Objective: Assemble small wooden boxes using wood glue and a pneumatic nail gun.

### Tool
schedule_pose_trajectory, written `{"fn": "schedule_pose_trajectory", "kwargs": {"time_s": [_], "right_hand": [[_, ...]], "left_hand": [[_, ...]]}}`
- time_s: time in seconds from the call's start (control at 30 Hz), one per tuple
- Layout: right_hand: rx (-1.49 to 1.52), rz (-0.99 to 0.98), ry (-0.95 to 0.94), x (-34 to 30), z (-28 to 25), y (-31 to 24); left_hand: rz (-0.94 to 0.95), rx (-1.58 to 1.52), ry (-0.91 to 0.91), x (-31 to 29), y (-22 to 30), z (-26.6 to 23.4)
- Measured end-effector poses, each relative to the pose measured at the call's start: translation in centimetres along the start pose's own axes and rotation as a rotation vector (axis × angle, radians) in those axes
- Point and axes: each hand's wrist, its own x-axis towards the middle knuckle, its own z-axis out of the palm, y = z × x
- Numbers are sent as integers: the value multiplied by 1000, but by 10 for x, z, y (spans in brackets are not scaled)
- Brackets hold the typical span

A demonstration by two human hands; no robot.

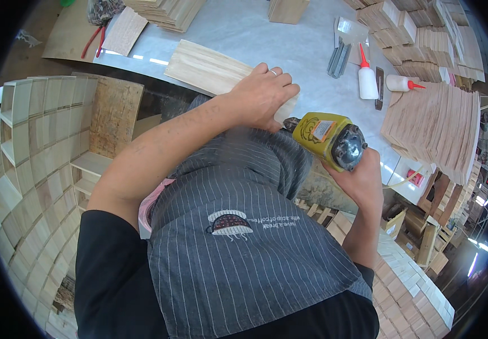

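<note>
Yellow tool (316, 134), one, clasped by right grip (362, 178), one board (205, 68) pinched by left grip (263, 97), two bottles (367, 83)

A: What sort of place is shown here?
B: A woodworking workshop, it can be said. Thin wooden boards (433, 133) are piled at the right side of the worktable (232, 39), and many light wooden boxes (40, 147) are stacked at the left.
A: Are tools also to be seen?
B: Yes. A yellow hand-held tool (318, 135) is held, two white bottles (368, 83) with red nozzles are placed on the worktable, and a striped apron (227, 282) is worn.
</note>
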Motion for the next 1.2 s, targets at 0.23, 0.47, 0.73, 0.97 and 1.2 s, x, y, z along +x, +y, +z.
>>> {"fn": "schedule_pose_trajectory", "kwargs": {"time_s": [0.23, 0.47, 0.73, 0.97, 1.2], "right_hand": [[-8, -39, 16, 0, 1, 3], [74, 285, 173, -1, -8, 61], [-126, 246, 396, -10, 51, 181], [-138, 205, 501, 6, 94, 181], [-283, 283, 487, 23, 67, 174]], "left_hand": [[-14, -1, -6, -2, 0, 0], [-65, -53, -24, 0, -7, -18], [-209, -130, -214, -14, -39, -63], [110, 243, 281, -28, -51, 26], [0, 238, 259, -43, -41, 56]]}}
